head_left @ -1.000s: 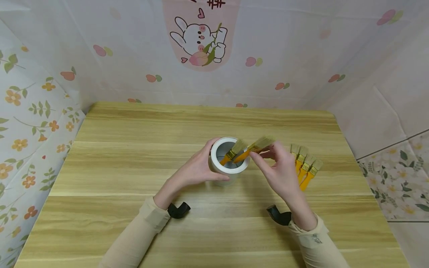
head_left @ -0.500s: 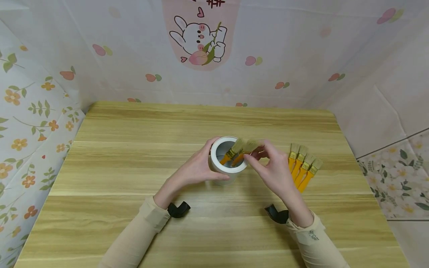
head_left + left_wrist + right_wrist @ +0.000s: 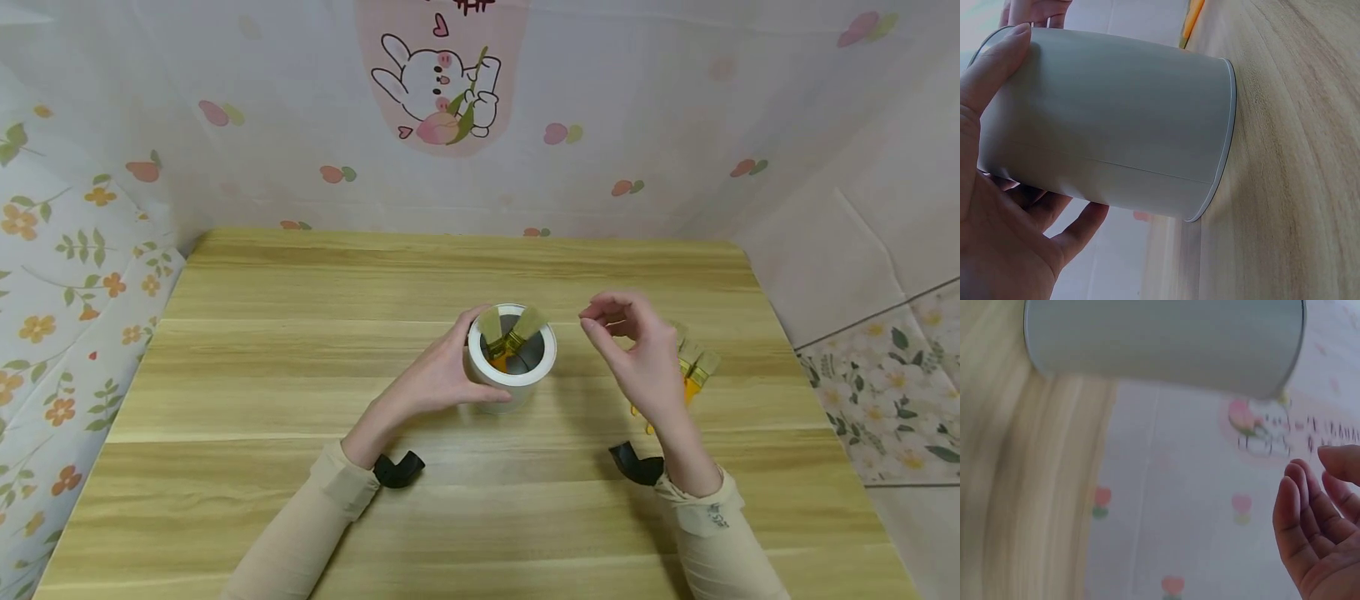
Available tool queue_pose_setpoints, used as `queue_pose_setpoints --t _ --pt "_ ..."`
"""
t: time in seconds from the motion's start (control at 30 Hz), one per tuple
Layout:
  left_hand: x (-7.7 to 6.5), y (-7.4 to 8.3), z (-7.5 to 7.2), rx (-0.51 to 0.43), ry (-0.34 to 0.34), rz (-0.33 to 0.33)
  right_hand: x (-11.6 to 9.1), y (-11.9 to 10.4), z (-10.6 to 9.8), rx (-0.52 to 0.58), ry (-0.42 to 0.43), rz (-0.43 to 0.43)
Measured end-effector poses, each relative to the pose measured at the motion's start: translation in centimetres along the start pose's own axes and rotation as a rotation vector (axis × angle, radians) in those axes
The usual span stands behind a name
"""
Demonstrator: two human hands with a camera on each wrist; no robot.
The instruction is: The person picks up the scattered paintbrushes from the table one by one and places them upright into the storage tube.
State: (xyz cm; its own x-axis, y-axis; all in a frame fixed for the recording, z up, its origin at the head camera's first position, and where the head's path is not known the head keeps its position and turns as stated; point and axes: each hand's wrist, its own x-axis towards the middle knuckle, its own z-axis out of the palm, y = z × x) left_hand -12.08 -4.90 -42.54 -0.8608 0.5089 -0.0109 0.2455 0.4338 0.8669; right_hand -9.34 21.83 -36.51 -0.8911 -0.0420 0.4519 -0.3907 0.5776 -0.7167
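A white cylindrical pot (image 3: pixel 517 380) with a thick rim and grey inside stands on the table. My left hand (image 3: pixel 435 373) grips its left side, with the thumb along the near side; in the left wrist view this hand (image 3: pixel 1007 244) wraps the pot (image 3: pixel 1110 119) near its rim. Two paintbrushes lean crossed inside, one with bristles to the right (image 3: pixel 529 322), the other paintbrush (image 3: pixel 491 325) to the left. Right of the pot, my right hand (image 3: pixel 637 350) hovers with loosely bent fingers, holding nothing; the right wrist view shows this hand (image 3: pixel 1325 534) apart from the pot (image 3: pixel 1166 344).
Several loose paintbrushes (image 3: pixel 697 371) with orange handles lie at the right, partly hidden behind my right hand. Black curved pieces (image 3: pixel 399 470) sit at both wrists. A patterned cloth (image 3: pixel 300 125) hangs behind the wooden table (image 3: pixel 337 283), with patterned sheets at either side.
My right hand lowers a paintbrush into the pot, lets go of it and draws back to the right. That brush now leans across the other one. My left hand stays on the pot.
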Motion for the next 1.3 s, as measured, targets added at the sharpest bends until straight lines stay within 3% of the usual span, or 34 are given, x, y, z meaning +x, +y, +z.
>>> queue_pose_setpoints --t 0.4,0.67,0.83,1.07,1.3 --pt "-0.1 0.0 -0.2 0.014 0.010 -0.003 1.8 4.9 -4.3 -0.006 0.034 0.272" --pt "-0.1 0.0 -0.2 0.017 0.006 -0.016 1.8 7.7 -5.8 -0.036 0.001 0.396" --pt "-0.1 0.1 -0.2 0.020 0.001 -0.018 1.7 8.6 -6.3 -0.058 -0.087 0.487" --pt "-0.1 0.1 -0.2 0.018 -0.005 -0.015 1.5 9.9 -6.9 -0.123 -0.316 0.643" --pt "0.0 0.1 -0.1 0.024 -0.011 -0.029 1.1 11.0 -6.8 -0.167 -0.377 0.741"
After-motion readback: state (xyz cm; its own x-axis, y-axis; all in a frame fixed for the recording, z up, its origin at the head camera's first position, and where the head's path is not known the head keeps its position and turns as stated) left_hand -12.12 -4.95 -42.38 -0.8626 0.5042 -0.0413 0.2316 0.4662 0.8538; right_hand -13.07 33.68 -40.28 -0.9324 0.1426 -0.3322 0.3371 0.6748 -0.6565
